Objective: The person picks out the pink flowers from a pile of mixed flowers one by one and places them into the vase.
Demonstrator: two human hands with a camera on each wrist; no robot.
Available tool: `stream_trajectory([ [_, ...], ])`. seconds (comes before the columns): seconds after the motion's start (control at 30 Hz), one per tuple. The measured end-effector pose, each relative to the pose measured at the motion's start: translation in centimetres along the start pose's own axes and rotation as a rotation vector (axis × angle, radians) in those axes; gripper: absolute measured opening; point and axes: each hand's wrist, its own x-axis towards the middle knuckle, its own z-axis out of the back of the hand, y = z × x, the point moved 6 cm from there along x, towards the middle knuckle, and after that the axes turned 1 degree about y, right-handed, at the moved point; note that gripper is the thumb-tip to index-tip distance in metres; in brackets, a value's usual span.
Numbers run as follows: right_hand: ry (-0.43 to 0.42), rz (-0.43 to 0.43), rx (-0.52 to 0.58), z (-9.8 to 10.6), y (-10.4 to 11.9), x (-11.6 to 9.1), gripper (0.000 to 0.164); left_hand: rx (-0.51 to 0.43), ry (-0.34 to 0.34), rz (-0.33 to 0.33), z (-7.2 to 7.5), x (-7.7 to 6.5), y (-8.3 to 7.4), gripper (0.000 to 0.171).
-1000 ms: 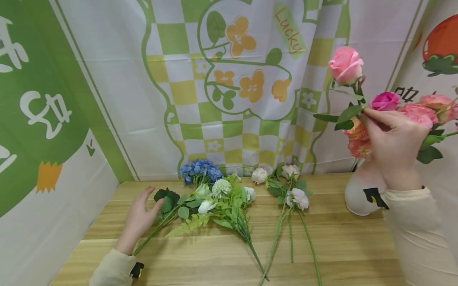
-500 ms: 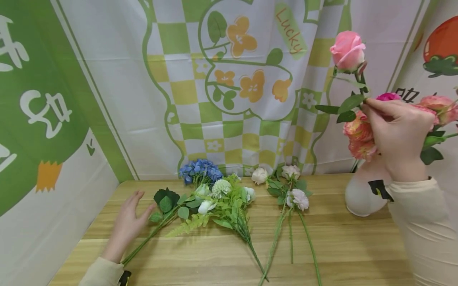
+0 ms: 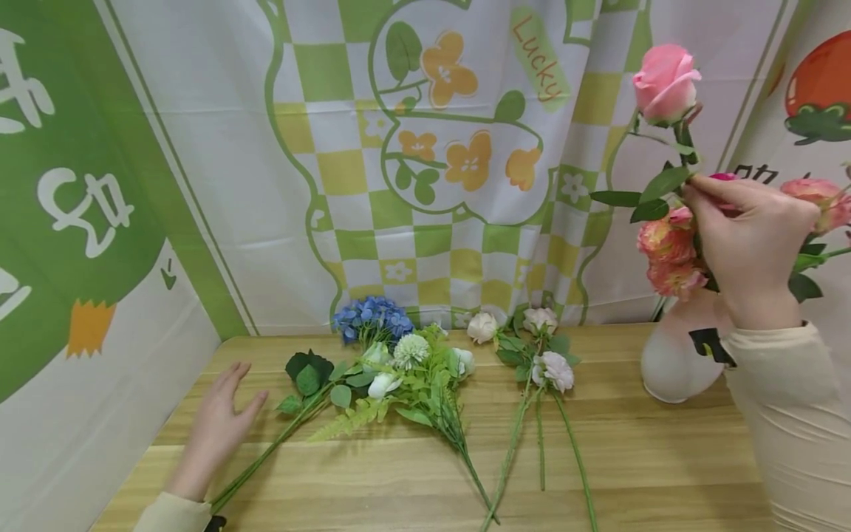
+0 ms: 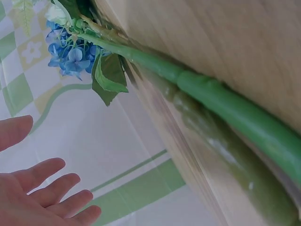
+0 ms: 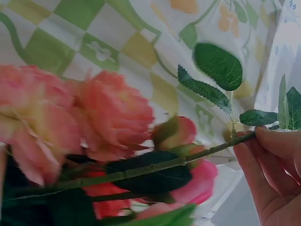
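Note:
My right hand pinches the stem of a pink rose just below its leaves, the bloom upright above the fingers. Under that hand stands a white vase, holding coral-pink flowers and a magenta rose; its mouth is hidden. The lower end of the pinched stem runs in among those blooms in the right wrist view. Over the table's left side, my left hand has its fingers extended and holds nothing. Beside it lie green stems with dark leaves.
On the wooden table lie a blue hydrangea, a white pompom flower with fern leaves, and several pale roses whose stems reach toward the front. A printed curtain hangs behind the table.
The right hand has risen and shifted slightly right, carrying the pink rose upward. The left hand has drawn back left and toward the front, away from the dark leaves.

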Motion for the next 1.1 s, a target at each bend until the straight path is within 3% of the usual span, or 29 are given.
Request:
stream_trajectory([
  [0.3, 0.018, -0.022, -0.090, -0.5, -1.5, -0.6, 0.023, 0.013, -0.024, -0.010, 0.2, 0.0, 0.1, 0.064],
  [0.5, 0.054, -0.026, -0.083, -0.3, -2.5, -1.3, 0.024, 0.019, -0.034, -0.019, 0.3, 0.0, -0.4, 0.063],
  [0.83, 0.029, -0.032, -0.108, 0.1, -3.5, -2.1, 0.025, 0.034, -0.048, -0.035, 0.1, 0.0, -0.9, 0.062],
  [1.1, 0.009, 0.019, -0.130, 0.1, -3.4, -2.5, 0.025, 0.036, -0.050, -0.033, 0.0, -0.1, -0.8, 0.062],
])
